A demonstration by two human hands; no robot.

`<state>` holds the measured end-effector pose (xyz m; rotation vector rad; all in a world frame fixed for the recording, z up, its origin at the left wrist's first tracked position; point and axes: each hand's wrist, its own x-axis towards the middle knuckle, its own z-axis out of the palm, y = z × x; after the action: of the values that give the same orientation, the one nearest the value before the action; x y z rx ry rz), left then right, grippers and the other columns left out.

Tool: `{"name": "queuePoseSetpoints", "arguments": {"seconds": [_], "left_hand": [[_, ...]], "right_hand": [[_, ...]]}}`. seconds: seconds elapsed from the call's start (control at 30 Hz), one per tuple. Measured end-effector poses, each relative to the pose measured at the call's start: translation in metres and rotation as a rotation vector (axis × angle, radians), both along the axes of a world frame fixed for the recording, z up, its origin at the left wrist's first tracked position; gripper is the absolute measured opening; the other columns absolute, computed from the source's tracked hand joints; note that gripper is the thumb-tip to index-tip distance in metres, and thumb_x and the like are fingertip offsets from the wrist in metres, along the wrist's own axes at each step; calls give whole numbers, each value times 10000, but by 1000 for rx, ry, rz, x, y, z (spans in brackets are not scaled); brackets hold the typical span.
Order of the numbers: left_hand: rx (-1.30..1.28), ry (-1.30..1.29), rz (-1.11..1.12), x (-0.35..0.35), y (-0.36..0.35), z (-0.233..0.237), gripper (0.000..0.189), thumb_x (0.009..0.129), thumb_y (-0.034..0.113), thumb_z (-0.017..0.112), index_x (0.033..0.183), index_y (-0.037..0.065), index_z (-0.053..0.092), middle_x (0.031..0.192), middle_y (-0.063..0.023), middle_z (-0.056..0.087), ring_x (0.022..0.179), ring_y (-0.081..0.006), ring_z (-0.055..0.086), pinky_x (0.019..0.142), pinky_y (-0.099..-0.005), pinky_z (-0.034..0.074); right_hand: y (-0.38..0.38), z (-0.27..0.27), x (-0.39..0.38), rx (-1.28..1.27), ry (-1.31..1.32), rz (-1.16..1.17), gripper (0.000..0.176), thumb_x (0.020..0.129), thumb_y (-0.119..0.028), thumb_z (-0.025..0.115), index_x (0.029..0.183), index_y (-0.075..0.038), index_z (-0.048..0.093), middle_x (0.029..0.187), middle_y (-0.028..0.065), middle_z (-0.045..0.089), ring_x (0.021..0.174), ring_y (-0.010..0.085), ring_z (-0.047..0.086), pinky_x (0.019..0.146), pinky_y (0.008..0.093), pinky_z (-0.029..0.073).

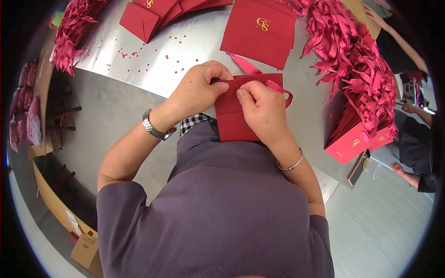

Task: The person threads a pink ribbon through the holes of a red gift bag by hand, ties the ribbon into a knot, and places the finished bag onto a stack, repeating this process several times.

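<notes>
A red paper bag (232, 121) lies at the table's near edge, close to my body. My left hand (204, 88), with a watch on its wrist, pinches the bag's upper left edge between thumb and fingers. On the upper right part of the bag, my right hand (263, 107) is closed with thumb and forefinger together at a small spot near the top edge. A pink ribbon (244, 63) runs out above the bag, and a ribbon loop (288, 98) shows right of my right hand. What the right fingertips pinch is too small to name.
Flat red bags with gold letters (259, 34) lie ahead. More folded bags (141, 23) are at the upper left. Ribboned bags (347, 142) stand in a row at right, near a phone (358, 167). Red dots (134, 54) dot the metal table (111, 69). Other people's arms show at far right.
</notes>
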<state>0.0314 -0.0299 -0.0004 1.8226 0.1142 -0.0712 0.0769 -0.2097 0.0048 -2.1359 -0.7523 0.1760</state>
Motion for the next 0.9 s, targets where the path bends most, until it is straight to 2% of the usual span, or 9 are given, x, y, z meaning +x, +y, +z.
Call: {"name": "queuePoseSetpoints", "arguments": {"seconds": [0.07,0.13,0.27,0.37,0.43,0.53,0.67,0.77,0.9], "left_hand": [[20,-63,21,-2,-3,-4,106,806,-18,608,906,-33,640,896,-105,636,806,-200,615,750,-302,491],[39,-129,43,-3,-7,-7,106,800,-25,606,901,-35,637,895,-116,636,808,-223,623,753,-308,493],[87,-232,130,-2,-16,-12,97,780,-43,608,875,-41,625,893,-152,632,831,-299,632,748,-345,507],[165,-316,177,-4,-24,-13,92,765,-66,600,852,-42,618,890,-170,627,836,-333,626,737,-375,512],[205,-381,212,-5,-29,-13,103,749,-94,590,833,-38,611,882,-185,618,831,-365,612,726,-400,510],[217,-418,250,-5,-35,-15,121,751,-94,591,852,-28,604,893,-187,615,835,-371,609,729,-401,507],[320,-455,225,-5,-30,-8,156,761,-107,620,889,-18,611,916,-164,627,861,-324,627,754,-357,513],[303,-493,159,-5,-24,-12,165,774,-86,609,920,-10,613,918,-171,605,842,-341,616,718,-363,509],[198,-340,92,-7,-17,-2,164,807,-69,611,953,-15,658,949,-147,611,849,-281,625,729,-327,509]], "right_hand": [[2,4,2,-20,45,8,124,862,-156,625,816,-41,626,737,137,655,663,322,638,594,423,496],[3,7,6,-174,-191,90,122,841,-127,605,773,-26,608,714,152,645,657,331,636,594,427,497],[9,12,8,-422,-361,166,104,803,-108,597,744,-22,602,695,166,635,642,341,631,593,427,498],[14,13,19,-371,-284,170,124,775,-105,589,723,4,617,687,196,626,633,364,622,589,442,496],[16,18,25,-237,73,152,178,773,-125,577,705,32,627,686,221,619,638,386,619,595,468,495],[14,16,40,-193,321,180,204,782,-135,568,687,33,633,685,240,608,662,407,617,612,499,491],[14,12,29,-197,-33,75,183,796,-143,579,684,-5,623,686,231,612,667,422,615,617,525,484],[9,-8,15,-250,-285,110,143,825,-149,577,748,-28,566,667,186,629,613,335,648,552,457,507],[10,10,14,-217,-230,56,221,881,-244,603,878,-36,526,673,151,632,625,310,661,537,421,516]]}}
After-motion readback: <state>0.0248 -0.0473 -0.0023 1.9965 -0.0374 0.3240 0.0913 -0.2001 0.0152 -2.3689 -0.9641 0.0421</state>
